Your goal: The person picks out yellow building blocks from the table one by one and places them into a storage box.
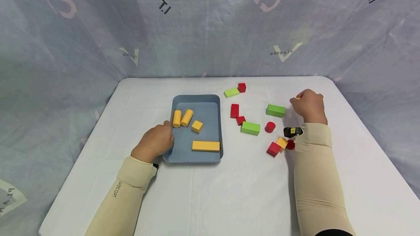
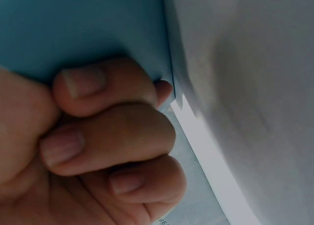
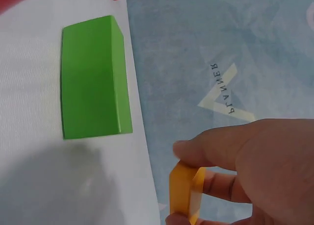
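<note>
My left hand (image 1: pixel 156 140) grips the left wall of a blue-grey tray (image 1: pixel 197 162), its fingers (image 2: pixel 122 137) curled in the left wrist view. Inside the tray lie two yellow cylinders (image 1: pixel 186 118), a yellow cube (image 1: pixel 197 126) and a long yellow block (image 1: pixel 205 146). On the right, my right hand (image 1: pixel 309 105) pinches a yellow block (image 3: pixel 184 188) between thumb and fingers, raised off the table. That block is mostly hidden in the head view. Nearest to this hand is a green block (image 1: pixel 275 110), which looms large in the right wrist view.
Between tray and right arm lie a second green block (image 1: pixel 251 128), a light green block (image 1: pixel 231 92) and several red pieces, including a red cylinder (image 1: pixel 270 127). A yellow block (image 1: pixel 282 143) touches a red cube (image 1: pixel 273 149). A patterned cloth (image 1: pixel 210 28) hangs behind the white table (image 1: pixel 210 199).
</note>
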The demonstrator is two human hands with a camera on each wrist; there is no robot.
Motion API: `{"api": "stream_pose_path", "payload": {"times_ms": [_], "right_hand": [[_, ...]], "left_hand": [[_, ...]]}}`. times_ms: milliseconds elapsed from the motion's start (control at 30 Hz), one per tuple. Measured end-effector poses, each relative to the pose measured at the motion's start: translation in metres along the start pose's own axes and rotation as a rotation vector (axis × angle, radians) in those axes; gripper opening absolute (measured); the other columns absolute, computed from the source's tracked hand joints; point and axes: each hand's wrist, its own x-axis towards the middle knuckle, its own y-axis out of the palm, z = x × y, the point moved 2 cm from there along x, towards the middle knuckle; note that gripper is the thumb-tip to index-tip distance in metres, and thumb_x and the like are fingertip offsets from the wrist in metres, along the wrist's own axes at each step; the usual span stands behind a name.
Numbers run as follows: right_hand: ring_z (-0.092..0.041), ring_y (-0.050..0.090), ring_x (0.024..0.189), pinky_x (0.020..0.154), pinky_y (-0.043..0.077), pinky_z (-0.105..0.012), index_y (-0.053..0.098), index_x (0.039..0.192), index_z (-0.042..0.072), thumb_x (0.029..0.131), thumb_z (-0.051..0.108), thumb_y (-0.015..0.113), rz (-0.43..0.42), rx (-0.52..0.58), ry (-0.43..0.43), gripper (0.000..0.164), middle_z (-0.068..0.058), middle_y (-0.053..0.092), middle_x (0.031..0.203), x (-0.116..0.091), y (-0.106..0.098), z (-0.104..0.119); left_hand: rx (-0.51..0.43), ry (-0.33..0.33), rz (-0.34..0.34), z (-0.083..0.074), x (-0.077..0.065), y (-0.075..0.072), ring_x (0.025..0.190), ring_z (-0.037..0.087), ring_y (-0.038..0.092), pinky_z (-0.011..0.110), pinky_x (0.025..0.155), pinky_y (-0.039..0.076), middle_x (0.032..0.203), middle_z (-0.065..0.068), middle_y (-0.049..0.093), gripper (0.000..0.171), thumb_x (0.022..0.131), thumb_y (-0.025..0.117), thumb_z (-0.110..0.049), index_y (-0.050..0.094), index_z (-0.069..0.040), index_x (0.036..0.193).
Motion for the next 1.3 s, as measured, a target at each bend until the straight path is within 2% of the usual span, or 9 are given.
{"api": "stream_pose_path", "payload": {"times_ms": [100, 333, 467, 700, 933, 1300], "right_hand": [[-0.038, 0.038, 0.096, 0.065, 0.043, -0.048, 0.053, 0.108, 0.001, 0.094, 0.035, 0.052, 0.007, 0.009, 0.006, 0.037, -0.023, 0.045, 0.103, -0.001, 0.0, 0.005], [-0.038, 0.044, 0.095, 0.075, 0.044, -0.056, 0.052, 0.122, 0.0, 0.094, 0.056, 0.039, 0.015, -0.005, -0.019, 0.063, -0.022, 0.052, 0.11, -0.005, -0.004, 0.016], [-0.037, 0.045, 0.094, 0.071, 0.045, -0.054, 0.051, 0.125, 0.0, 0.092, 0.062, 0.035, -0.008, -0.013, -0.041, 0.071, -0.022, 0.053, 0.112, -0.008, -0.008, 0.023], [-0.036, 0.045, 0.093, 0.068, 0.044, -0.05, 0.051, 0.126, 0.001, 0.09, 0.065, 0.036, -0.042, -0.007, -0.065, 0.075, -0.021, 0.053, 0.111, -0.014, -0.013, 0.036], [-0.033, 0.047, 0.09, 0.065, 0.044, -0.048, 0.057, 0.121, 0.005, 0.088, 0.063, 0.042, -0.094, -0.024, -0.132, 0.068, -0.018, 0.056, 0.107, -0.02, -0.017, 0.048], [-0.032, 0.043, 0.098, 0.069, 0.044, -0.048, 0.06, 0.12, 0.01, 0.086, 0.063, 0.045, -0.136, -0.019, -0.193, 0.065, -0.017, 0.05, 0.113, -0.035, -0.023, 0.073]], "left_hand": [[-0.002, -0.002, 0.001, 0.0, 0.0, 0.0, 0.047, 0.017, 0.049, 0.032, 0.041, 0.042, 0.059, 0.008, 0.053, 0.016, 0.09, 0.047, -0.007, 0.047, 0.007, 0.098], [-0.007, -0.011, 0.009, -0.001, -0.001, -0.001, 0.048, 0.017, 0.049, 0.032, 0.041, 0.042, 0.06, 0.008, 0.053, 0.017, 0.09, 0.047, -0.007, 0.047, 0.007, 0.099], [-0.011, -0.014, 0.014, -0.001, -0.001, -0.002, 0.048, 0.017, 0.05, 0.032, 0.041, 0.042, 0.06, 0.008, 0.054, 0.016, 0.09, 0.047, -0.007, 0.047, 0.007, 0.099], [-0.014, -0.014, 0.011, -0.001, -0.001, -0.001, 0.048, 0.017, 0.05, 0.032, 0.041, 0.042, 0.06, 0.008, 0.054, 0.016, 0.09, 0.047, -0.007, 0.047, 0.007, 0.099], [-0.014, -0.015, 0.007, 0.0, 0.0, 0.0, 0.048, 0.017, 0.05, 0.032, 0.041, 0.042, 0.06, 0.008, 0.054, 0.016, 0.09, 0.049, -0.007, 0.048, 0.006, 0.098], [-0.009, -0.012, 0.009, 0.001, 0.0, 0.0, 0.049, 0.017, 0.05, 0.032, 0.041, 0.042, 0.061, 0.008, 0.054, 0.015, 0.09, 0.048, -0.007, 0.047, 0.006, 0.098]]}}
